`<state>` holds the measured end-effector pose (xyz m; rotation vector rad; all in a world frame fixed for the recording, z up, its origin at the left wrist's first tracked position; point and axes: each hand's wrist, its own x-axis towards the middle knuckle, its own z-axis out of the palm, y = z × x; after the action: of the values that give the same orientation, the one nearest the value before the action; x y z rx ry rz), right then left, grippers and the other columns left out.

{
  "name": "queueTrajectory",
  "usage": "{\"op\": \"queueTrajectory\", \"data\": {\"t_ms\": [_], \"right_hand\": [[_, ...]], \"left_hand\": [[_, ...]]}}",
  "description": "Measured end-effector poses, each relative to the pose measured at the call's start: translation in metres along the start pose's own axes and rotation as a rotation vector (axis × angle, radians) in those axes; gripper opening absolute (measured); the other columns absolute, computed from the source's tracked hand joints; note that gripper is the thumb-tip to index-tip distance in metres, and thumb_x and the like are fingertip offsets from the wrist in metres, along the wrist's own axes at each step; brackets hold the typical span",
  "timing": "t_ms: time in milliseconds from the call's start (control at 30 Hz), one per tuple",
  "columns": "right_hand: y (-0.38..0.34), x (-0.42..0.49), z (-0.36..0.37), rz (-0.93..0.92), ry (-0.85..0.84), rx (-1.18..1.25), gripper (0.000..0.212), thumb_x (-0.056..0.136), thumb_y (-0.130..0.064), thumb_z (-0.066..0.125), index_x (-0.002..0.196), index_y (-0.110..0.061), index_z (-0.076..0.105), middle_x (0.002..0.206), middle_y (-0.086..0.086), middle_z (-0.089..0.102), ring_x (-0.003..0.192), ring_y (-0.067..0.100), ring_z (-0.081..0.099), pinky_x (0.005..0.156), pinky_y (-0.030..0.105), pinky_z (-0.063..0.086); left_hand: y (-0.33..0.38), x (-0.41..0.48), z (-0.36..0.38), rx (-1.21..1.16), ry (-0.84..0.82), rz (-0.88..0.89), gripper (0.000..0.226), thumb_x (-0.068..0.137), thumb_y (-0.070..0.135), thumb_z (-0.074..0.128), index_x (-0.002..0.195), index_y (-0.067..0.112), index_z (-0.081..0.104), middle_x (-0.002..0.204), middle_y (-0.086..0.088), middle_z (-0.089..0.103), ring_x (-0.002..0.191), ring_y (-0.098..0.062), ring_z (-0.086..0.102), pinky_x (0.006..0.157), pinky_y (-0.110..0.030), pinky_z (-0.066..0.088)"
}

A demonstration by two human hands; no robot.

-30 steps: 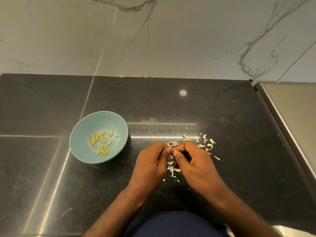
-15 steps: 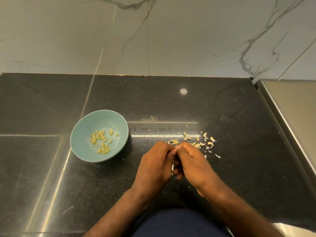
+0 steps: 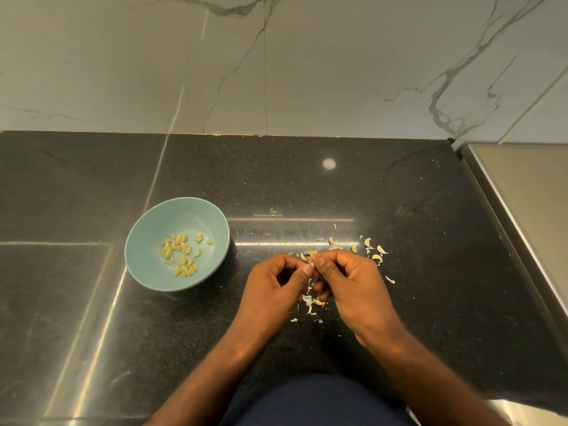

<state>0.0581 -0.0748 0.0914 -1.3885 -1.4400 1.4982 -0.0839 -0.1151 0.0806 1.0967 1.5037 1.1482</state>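
Observation:
My left hand [image 3: 272, 290] and my right hand [image 3: 353, 287] meet fingertip to fingertip over the black counter, both pinching one small pale seed [image 3: 312, 264] that is mostly hidden between the thumbs. Bits of shell [image 3: 312, 302] lie on the counter below the hands. More shell pieces [image 3: 373, 250] are scattered just beyond my right hand. To the left stands a light blue bowl [image 3: 147, 241] holding several peeled yellowish seeds [image 3: 181, 253].
The black stone counter [image 3: 307, 186] ends at a marble wall behind. A steel surface [image 3: 528, 192] borders the counter on the right. My dark blue clothing [image 3: 316, 401] shows at the bottom edge.
The hands have spread slightly apart at the palms, showing the shell bits beneath them. They stay at the same spot, fingertips still together on the seed.

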Motion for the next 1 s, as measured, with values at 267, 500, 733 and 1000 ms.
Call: {"op": "queueTrajectory", "data": {"t_ms": [267,500,733,1000], "right_hand": [[0.003,0.001,0.002,0.004,-0.078,0.051,0.019,0.094,-0.005,0.065,0.105,-0.017,0.074,0.089,-0.001,0.076,0.078,0.011,0.07,0.068,0.025,0.055],[0.005,0.0,-0.002,0.033,-0.031,0.1,0.021,0.09,-0.004,0.069,0.107,-0.016,0.07,0.086,0.005,0.073,0.076,0.018,0.069,0.069,0.03,0.057],[-0.003,-0.003,-0.005,-0.07,-0.018,-0.07,0.016,0.088,-0.007,0.073,0.098,-0.02,0.072,0.087,-0.001,0.074,0.081,0.011,0.071,0.073,0.026,0.059],[0.001,-0.002,-0.007,0.042,-0.082,0.154,0.02,0.083,-0.003,0.076,0.101,-0.011,0.071,0.086,0.01,0.074,0.071,0.017,0.068,0.062,0.028,0.054]], "left_hand": [[0.0,-0.001,0.002,0.096,-0.035,-0.014,0.013,0.101,0.022,0.053,0.091,0.02,0.061,0.065,0.008,0.061,0.06,-0.007,0.057,0.056,-0.024,0.049],[0.0,0.002,-0.001,0.008,0.0,-0.063,0.022,0.104,0.021,0.046,0.095,0.013,0.064,0.074,0.002,0.065,0.064,-0.01,0.062,0.056,-0.02,0.049],[0.003,0.001,-0.005,-0.042,-0.026,-0.03,0.014,0.094,0.023,0.065,0.096,0.011,0.071,0.078,0.001,0.073,0.067,-0.008,0.068,0.061,-0.019,0.054],[-0.001,0.004,-0.012,-0.06,-0.109,0.0,0.013,0.096,0.01,0.06,0.096,0.004,0.071,0.08,-0.009,0.072,0.07,-0.012,0.066,0.064,-0.022,0.055]]}}
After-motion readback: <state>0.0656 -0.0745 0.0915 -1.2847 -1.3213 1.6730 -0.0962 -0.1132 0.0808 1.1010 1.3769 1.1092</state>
